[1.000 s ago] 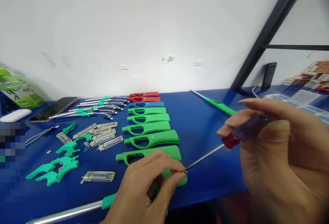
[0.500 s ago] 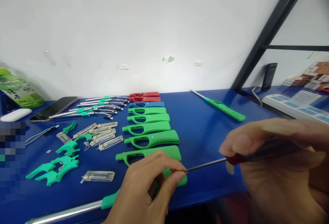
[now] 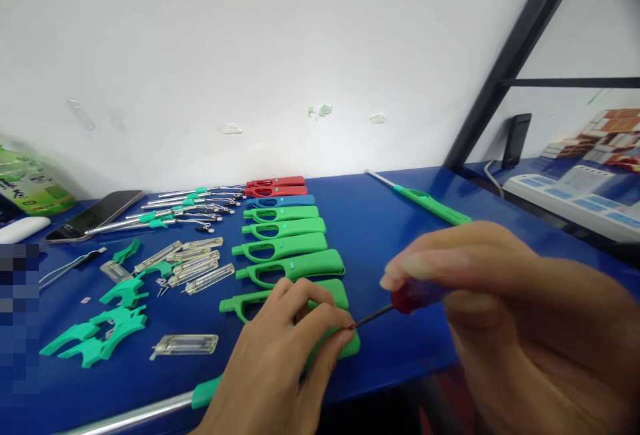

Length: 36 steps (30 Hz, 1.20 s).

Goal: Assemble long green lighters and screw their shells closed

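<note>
A screwdriver with a red handle end is gripped by the fingers of my right hand, its thin shaft pointing left. The shaft's tip meets the pinched thumb and forefinger of my left hand; whatever is between those fingertips is too small to name. Under my left hand lies a green lighter, its metal tube reaching out to the lower left. Just behind it is a green handle shell, partly covered by my left fingers.
Several red, blue and green handle shells form a column behind my left hand. Left of them lie metal rods, clear fuel tanks, green trigger pieces and a phone. A whole green lighter lies at the back right.
My right hand has moved left with the screwdriver, nearer my left hand, and the shaft now slants more. The whole view has shifted slightly.
</note>
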{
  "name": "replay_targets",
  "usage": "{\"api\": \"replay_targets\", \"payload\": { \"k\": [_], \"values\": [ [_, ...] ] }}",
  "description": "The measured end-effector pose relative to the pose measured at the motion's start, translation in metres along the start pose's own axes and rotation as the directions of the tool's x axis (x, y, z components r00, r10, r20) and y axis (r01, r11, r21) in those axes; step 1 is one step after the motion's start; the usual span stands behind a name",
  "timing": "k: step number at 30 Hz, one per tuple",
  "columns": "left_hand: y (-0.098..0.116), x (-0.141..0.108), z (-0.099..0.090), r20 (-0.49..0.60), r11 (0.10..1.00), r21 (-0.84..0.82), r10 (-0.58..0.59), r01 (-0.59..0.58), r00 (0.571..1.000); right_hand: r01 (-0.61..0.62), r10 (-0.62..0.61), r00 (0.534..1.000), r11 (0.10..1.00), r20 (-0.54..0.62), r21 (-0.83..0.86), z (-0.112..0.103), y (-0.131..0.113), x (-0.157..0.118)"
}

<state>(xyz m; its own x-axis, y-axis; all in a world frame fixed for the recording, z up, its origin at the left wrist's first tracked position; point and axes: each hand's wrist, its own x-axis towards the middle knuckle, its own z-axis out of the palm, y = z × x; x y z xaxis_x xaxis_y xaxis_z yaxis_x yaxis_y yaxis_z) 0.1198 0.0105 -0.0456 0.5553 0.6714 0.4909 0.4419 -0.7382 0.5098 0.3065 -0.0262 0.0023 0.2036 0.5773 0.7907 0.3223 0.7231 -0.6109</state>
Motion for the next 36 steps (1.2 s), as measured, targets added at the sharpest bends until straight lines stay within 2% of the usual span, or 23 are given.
{"api": "replay_targets", "payload": {
  "k": [4, 11, 20, 28, 33, 36],
  "values": [
    [-0.001, 0.003, 0.006, 0.009, 0.996, 0.087, 0.025, -0.026, 1.0, 0.042, -0.053, 0.985, 0.997, 0.162, 0.072, -0.005, 0.006, 0.002],
    [-0.003, 0.003, 0.014, 0.027, 0.986, 0.154, 0.055, -0.059, 0.998, 0.036, -0.032, 0.969, 0.999, 0.247, -0.014, -0.005, 0.013, 0.004],
    [-0.004, -0.003, 0.011, 0.046, 0.97, 0.228, 0.074, -0.082, 0.996, 0.024, 0.005, 0.947, 0.996, 0.32, -0.087, -0.006, 0.016, 0.007],
    [-0.005, -0.026, 0.001, 0.107, 0.863, 0.467, 0.16, -0.192, 0.981, -0.003, 0.042, 0.95, 0.992, 0.308, -0.124, -0.003, 0.018, 0.006],
    [-0.014, -0.033, 0.001, 0.121, 0.864, 0.442, 0.21, -0.242, 0.97, 0.016, 0.014, 0.959, 0.994, 0.282, -0.106, 0.001, 0.023, 0.008],
    [-0.016, -0.035, 0.003, 0.117, 0.871, 0.429, 0.207, -0.237, 0.971, -0.024, 0.043, 0.94, 0.998, 0.339, -0.06, -0.004, 0.022, 0.007]
  ]
}}
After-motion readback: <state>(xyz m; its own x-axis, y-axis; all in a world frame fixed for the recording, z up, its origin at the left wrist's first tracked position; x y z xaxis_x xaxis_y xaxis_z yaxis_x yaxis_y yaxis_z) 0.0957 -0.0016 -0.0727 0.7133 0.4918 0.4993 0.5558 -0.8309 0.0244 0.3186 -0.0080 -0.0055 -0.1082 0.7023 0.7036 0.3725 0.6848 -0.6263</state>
